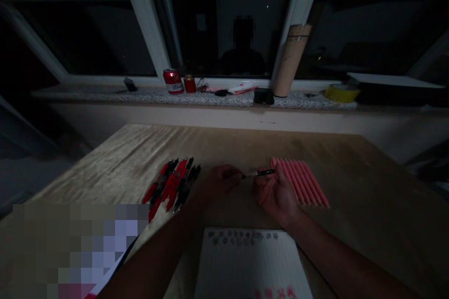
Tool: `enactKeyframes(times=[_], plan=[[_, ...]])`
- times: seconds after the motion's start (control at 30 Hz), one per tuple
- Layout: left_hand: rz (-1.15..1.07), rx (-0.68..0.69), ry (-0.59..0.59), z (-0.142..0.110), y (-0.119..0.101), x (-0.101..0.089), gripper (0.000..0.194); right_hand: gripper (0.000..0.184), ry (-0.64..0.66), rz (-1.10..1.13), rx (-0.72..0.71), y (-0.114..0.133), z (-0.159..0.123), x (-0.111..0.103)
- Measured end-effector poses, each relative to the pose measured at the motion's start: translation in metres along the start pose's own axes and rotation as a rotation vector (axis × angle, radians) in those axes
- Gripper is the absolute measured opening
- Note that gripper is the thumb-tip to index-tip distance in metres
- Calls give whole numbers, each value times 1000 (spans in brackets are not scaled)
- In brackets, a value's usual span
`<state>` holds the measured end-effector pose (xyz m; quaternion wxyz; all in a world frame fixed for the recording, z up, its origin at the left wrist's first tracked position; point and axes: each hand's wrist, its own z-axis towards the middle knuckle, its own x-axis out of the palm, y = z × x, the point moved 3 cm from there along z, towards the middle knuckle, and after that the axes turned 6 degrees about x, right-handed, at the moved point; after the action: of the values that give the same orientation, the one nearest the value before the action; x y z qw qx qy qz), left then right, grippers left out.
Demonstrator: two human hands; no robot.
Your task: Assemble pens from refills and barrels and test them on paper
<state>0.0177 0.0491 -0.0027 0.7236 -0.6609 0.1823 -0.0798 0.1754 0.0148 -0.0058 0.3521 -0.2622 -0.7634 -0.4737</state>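
Between my hands is a pen (253,174) with a clear barrel and a black end, lying roughly level above the table. The fingers of my left hand (224,178) pinch its left end. My right hand (278,194) grips the black end between thumb and fingers, palm partly turned up. Left of my hands lies a pile of red and black pens (171,182). Just beyond my right hand, several pink sticks (303,182) lie side by side in a row. Nearest me is a lined notepad (252,264) with dark scribbles along its top and red marks lower down.
Behind the wooden table (238,142) runs a speckled windowsill (147,95). On it stand a red can (173,82), a small red jar (190,84), a tall cardboard tube (292,60) and a yellow tape roll (341,93). A blurred-out patch (80,247) covers the lower left.
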Motion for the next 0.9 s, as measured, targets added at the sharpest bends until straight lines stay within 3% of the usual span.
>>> enactKeyframes(times=[0.17,0.43,0.57,0.9], plan=[[-77,27,-159,-4,5,-10,31,52,-3,-92,-108,3,-3,-4],[-62,34,-172,-7,4,-10,31,45,17,-4,-99,2,-2,-7],[-39,-1,-194,-6,8,-12,34,40,6,-73,-157,4,-2,-6],[-301,10,-216,-4,18,-13,35,48,32,-88,-126,0,0,-8]])
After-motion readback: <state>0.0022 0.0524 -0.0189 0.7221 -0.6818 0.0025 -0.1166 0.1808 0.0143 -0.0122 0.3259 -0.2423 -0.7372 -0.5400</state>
